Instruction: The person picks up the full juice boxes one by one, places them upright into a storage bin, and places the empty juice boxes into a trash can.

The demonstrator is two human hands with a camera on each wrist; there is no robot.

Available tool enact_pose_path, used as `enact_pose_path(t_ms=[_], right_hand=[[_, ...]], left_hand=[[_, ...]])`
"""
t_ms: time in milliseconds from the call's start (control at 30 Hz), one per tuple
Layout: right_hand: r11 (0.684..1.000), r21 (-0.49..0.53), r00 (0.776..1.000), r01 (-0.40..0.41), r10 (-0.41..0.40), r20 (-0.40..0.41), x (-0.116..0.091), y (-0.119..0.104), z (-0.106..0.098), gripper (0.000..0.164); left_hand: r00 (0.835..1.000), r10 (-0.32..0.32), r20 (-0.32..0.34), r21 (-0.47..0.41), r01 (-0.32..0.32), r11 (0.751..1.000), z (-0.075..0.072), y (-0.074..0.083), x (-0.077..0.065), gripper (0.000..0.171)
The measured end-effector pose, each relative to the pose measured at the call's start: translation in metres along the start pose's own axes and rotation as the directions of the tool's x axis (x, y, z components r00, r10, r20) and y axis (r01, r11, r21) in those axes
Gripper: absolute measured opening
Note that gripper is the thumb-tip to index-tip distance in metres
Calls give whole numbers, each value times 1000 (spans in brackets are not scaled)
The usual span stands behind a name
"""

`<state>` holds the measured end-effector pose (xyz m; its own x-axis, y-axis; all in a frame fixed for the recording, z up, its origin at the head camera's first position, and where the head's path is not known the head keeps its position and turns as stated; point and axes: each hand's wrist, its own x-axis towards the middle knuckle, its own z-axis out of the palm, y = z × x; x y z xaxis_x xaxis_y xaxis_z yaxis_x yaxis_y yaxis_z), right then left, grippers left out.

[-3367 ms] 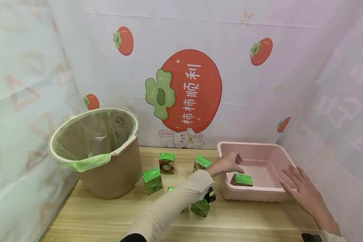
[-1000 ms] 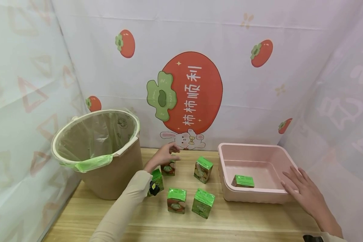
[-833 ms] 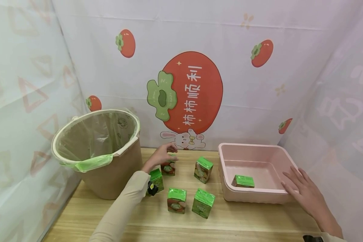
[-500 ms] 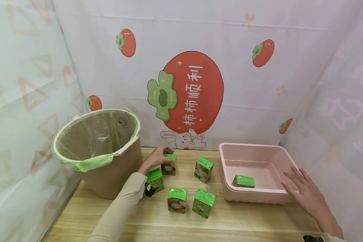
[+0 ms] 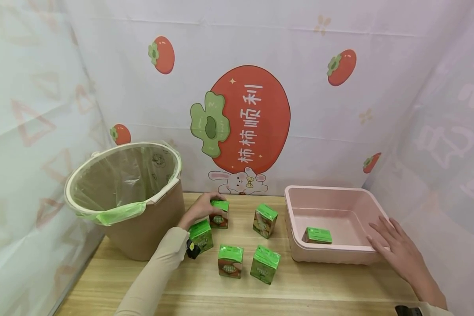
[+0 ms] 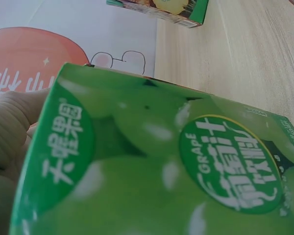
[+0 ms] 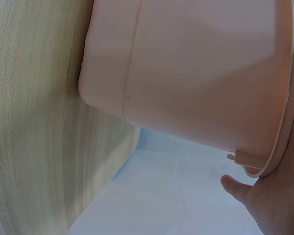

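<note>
My left hand (image 5: 205, 206) is at the rear left juice carton (image 5: 219, 222), fingers behind its green top and thumb across its front. Just before that carton, under my wrist, stands a green grape juice carton (image 5: 201, 237); such a carton (image 6: 152, 152) fills the left wrist view, partly hiding the hand (image 6: 10, 127). My right hand (image 5: 399, 252) rests with extended fingers on the right rim of a pink plastic tub (image 5: 339, 248). In the right wrist view, the hand (image 7: 279, 196) lies at the tub's rim. Another juice carton (image 5: 318, 236) lies inside the tub.
Three more juice cartons stand mid-table: one at the back (image 5: 265, 220), one in front (image 5: 230, 262), and a green one (image 5: 265, 264) beside it. A brown bin (image 5: 154, 232) with a clear liner stands at the left. A printed curtain (image 5: 320, 145) hangs behind the wooden table (image 5: 284, 298).
The left hand has left the tub, where a carton lies, crossed left to the rear left carton and come down around it. The right hand has stayed on the tub's rim.
</note>
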<state>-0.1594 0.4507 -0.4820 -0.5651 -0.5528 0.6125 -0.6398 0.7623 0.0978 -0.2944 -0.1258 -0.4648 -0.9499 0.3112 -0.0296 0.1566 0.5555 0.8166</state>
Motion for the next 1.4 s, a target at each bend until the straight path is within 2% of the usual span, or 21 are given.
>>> enact_pose_path(t_ms=[67, 100, 167, 233, 400, 500, 633, 867, 1033, 1200, 1233, 1400], right_hand=[[994, 28, 994, -101, 100, 31, -2, -3, -1, 55], [993, 28, 993, -115, 114, 40, -3, -4, -2, 56], [973, 49, 972, -224, 219, 80, -4, -6, -3, 62], [967, 52, 966, -247, 242, 91, -4, -7, -4, 59], [982, 35, 981, -184, 181, 71, -4, -6, -4, 56], [972, 41, 970, -230, 226, 89, -4, -7, -4, 54], [947, 49, 941, -318, 309, 136, -5, -9, -4, 46], [951, 35, 944, -308, 301, 138, -5, -7, -4, 42], [939, 47, 931, -341, 331, 154, -6, -8, -4, 42], [927, 61, 920, -369, 356, 162, -7, -8, -4, 43], [931, 55, 924, -360, 348, 159, -7, -8, -4, 42], [931, 56, 924, -362, 350, 157, -6, -7, -4, 42]], left_hand=[[1000, 5, 0, 0, -5, 1000, 1, 0, 0, 45], [1000, 8, -1, 0, -8, 1000, 1, 0, 0, 44], [1000, 15, -1, 1, -15, 1000, 1, 0, 0, 43], [1000, 17, -5, 6, -17, 1000, 2, 0, -1, 43], [1000, -10, -22, 8, 10, 1000, 4, 0, -1, 43], [999, -22, -38, 2, 22, 1000, 3, 0, -2, 42], [998, -18, -55, 11, 18, 1000, 3, -1, -1, 41], [998, -11, -69, 25, 13, 1000, 4, 0, 1, 38], [997, 11, -79, 53, -7, 999, 5, 2, 2, 37], [997, 7, -78, 57, -3, 998, 6, 3, 3, 37], [997, 9, -78, 52, -5, 999, 6, 4, 3, 37], [995, 45, -86, 43, -41, 998, 4, 9, 3, 35]])
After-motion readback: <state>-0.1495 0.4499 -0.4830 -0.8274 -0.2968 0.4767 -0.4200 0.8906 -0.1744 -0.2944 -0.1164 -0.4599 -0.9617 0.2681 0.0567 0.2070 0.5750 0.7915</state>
